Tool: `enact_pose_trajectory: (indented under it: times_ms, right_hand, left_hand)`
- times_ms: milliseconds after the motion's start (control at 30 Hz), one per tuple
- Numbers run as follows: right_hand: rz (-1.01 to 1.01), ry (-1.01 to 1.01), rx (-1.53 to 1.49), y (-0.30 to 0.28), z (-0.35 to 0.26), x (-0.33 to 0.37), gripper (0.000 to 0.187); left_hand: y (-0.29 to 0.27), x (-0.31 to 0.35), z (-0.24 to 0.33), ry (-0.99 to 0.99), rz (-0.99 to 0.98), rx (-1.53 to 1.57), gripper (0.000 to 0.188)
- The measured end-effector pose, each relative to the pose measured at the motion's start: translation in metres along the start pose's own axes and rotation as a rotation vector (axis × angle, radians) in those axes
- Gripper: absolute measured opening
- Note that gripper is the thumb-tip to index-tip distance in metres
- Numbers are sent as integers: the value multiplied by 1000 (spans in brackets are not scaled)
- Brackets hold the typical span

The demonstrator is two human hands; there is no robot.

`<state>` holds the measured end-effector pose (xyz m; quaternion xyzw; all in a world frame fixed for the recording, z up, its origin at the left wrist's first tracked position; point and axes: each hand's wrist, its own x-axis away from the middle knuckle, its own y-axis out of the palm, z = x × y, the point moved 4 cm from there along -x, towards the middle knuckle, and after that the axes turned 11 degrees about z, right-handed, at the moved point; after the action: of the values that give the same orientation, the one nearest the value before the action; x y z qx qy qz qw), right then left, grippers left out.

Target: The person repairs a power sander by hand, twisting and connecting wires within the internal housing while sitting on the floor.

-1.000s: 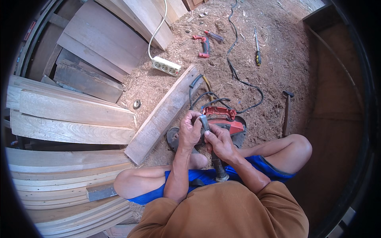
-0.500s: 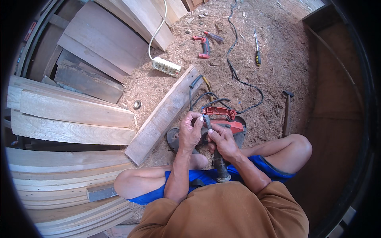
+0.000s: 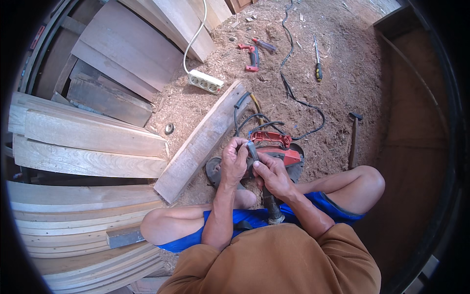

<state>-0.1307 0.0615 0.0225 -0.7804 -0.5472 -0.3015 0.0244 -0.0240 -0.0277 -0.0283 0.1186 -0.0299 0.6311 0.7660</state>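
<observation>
My left hand (image 3: pixel 234 159) is closed in a pinch at a thin blue wire (image 3: pixel 249 134) by the opened red handle (image 3: pixel 270 138) of a power tool (image 3: pixel 286 155). A short dark grey strip (image 3: pixel 252 151), perhaps tape, bridges the gap between my hands. Its lower end is gripped by the thumb and fingers of my right hand (image 3: pixel 274 175). The tool lies between my bent legs, its dark barrel end (image 3: pixel 272 205) toward me, partly hidden by my right hand. Black cable loops (image 3: pixel 254 117) lie just beyond it.
A plank (image 3: pixel 203 142) lies slantwise to the left, near a white socket strip (image 3: pixel 205 81) and a tape roll (image 3: pixel 169 129). Farther off are a red handle shell (image 3: pixel 252 59) and screwdriver (image 3: pixel 318 63). A hammer (image 3: pixel 354 139) is at right; stacked boards (image 3: pixel 93 142) line the left.
The strip's angle between my hands has shifted and its face now catches the light. My right hand has moved slightly down and left; the left hand has barely moved.
</observation>
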Motion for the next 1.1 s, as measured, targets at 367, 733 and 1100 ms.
enact_pose_trajectory:
  times_ms: [367, 733, 1100]
  right_hand:
    - [-67, 20, -2, -7, 11, -5, 33]
    - [-16, 52, -47, -22, 8, -4, 37]
    - [-46, -73, 145, -5, -8, 1, 25]
  left_hand:
    - [-7, -2, 1, 6, -73, -26, 9]
    - [0, 4, 11, -66, -40, 56, 12]
    - [-2, 4, 8, -110, -82, 63, 13]
